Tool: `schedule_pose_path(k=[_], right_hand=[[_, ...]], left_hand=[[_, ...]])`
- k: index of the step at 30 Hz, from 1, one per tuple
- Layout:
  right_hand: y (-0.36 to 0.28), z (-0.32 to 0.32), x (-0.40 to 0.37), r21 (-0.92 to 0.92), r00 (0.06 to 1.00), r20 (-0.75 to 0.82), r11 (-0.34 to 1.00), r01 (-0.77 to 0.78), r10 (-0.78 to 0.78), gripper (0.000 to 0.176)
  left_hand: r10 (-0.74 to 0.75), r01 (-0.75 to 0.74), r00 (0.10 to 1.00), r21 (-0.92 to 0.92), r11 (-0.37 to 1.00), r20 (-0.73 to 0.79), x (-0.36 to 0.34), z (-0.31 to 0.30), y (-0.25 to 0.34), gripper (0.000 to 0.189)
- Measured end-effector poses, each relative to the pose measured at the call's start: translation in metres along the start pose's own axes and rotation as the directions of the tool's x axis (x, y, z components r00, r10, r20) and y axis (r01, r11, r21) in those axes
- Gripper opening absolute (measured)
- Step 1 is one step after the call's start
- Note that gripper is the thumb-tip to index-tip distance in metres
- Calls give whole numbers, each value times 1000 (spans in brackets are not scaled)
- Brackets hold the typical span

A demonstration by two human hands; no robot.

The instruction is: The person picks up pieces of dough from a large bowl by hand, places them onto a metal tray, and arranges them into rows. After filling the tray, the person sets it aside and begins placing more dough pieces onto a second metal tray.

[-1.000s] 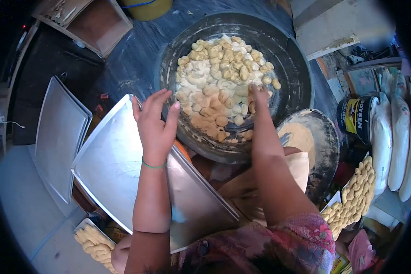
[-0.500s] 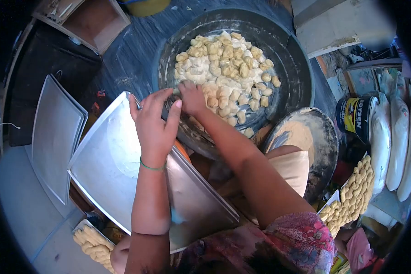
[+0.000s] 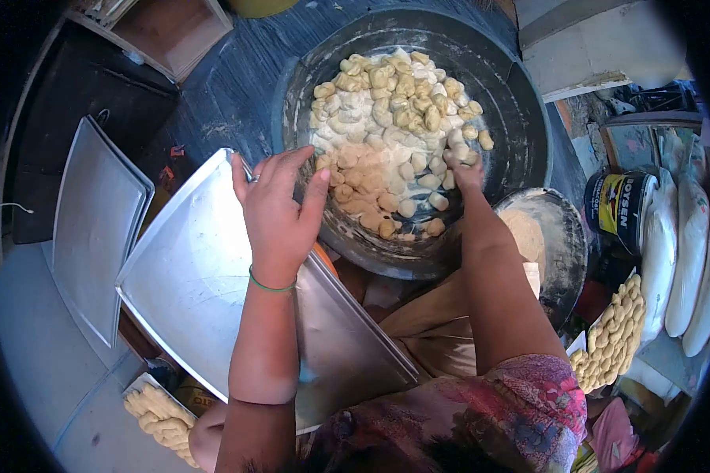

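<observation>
A wide dark basin (image 3: 513,118) holds many small dough pieces (image 3: 406,98), pale with flour at the upper part and browner toward the near left. My right hand (image 3: 467,169) is inside the basin at the right edge of the heap, its floury fingers curled around some dough pieces and partly hidden. My left hand (image 3: 280,197) lies with fingers spread over the upper corner of a large metal tray (image 3: 189,260), its thumb reaching toward the basin's rim. The tray leans across my left side, with another tray edge showing under it.
More metal trays (image 3: 99,229) lean at the left. A round pan with brownish powder (image 3: 564,236) sits right of the basin. Trays of shaped dough stand at the lower right (image 3: 611,335) and lower left (image 3: 162,414). A paint bucket (image 3: 619,206) and white plastic-wrapped packs (image 3: 690,252) are at the right.
My right hand has swept from the basin's left side across to its right side. Brownish dough pieces now show at the near left, where my right arm was. My left hand stays on the tray.
</observation>
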State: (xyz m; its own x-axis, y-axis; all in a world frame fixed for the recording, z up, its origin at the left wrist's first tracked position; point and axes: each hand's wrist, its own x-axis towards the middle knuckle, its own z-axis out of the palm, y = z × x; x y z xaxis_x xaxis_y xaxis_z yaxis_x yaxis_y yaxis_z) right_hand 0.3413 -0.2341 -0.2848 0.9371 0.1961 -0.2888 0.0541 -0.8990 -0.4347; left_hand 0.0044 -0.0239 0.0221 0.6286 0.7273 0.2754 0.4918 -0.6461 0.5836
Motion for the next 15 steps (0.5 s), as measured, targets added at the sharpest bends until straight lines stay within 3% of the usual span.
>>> schedule_pose_path(k=[1,3,5,7,8,9,10,12,15], right_hand=[[4,9,7,147,960,-23,951,-272,279,105],[-40,20,-19,-174,951,51,940,-293,306,102],[-70,48,-51,-168,975,53,964,-205,216,94],[-89,68,-92,-333,990,124,937,107,-69,83],[-111,53,-113,-310,933,300,905,293,-200,78],[-133,34,-127,-251,827,463,847,468,-320,74],[-137,33,-127,-212,716,485,727,653,-501,69],[-138,37,-132,-117,391,510,389,914,-766,60],[-75,64,-78,-39,756,368,804,593,-541,64]], left_hand=[[3,-3,1000,-5,1000,0,2,0,1,30],[10,-10,1000,13,1000,5,3,2,1,30],[13,-14,1000,30,999,14,2,4,0,29],[18,-19,999,57,998,26,1,4,0,29],[0,-2,999,36,999,37,2,3,2,29],[5,-6,1000,31,999,30,3,2,3,29],[6,-7,1000,31,1000,22,4,2,3,28],[0,-1,1000,27,1000,25,1,1,1,28],[1,-1,1000,-2,1000,23,1,1,-2,28]])
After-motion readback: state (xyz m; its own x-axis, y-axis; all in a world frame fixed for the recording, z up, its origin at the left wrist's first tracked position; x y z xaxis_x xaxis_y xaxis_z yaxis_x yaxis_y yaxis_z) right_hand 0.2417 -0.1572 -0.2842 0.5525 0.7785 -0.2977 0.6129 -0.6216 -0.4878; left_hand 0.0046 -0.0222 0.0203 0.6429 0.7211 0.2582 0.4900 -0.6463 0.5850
